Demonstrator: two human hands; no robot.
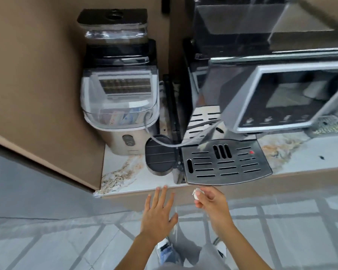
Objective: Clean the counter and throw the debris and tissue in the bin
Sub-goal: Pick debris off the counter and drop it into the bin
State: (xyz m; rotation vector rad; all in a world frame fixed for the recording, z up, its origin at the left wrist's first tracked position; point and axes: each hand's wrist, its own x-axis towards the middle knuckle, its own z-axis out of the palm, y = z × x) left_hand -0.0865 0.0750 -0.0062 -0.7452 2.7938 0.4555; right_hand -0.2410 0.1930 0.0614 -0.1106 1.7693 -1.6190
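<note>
Crumpled white tissue (196, 192), pinched in right hand (210, 199) fingertips just below drip tray (225, 162) | left hand (158, 212) flat, fingers spread, tips touching counter (125, 172) edge | glossy marble-veined slab, slotted metal tray, round ribbed black lid (159, 155) | grey tiled floor (57, 240)

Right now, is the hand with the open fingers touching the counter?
Cannot tell. In the head view the left hand has its fingertips overlapping the counter edge, but no contact or gap shows plainly from above.

Bare counter (125, 178) strip (front-left) lies open; black canister (159, 154) and drip tray (226, 162) apparently crowd the rest.
</note>
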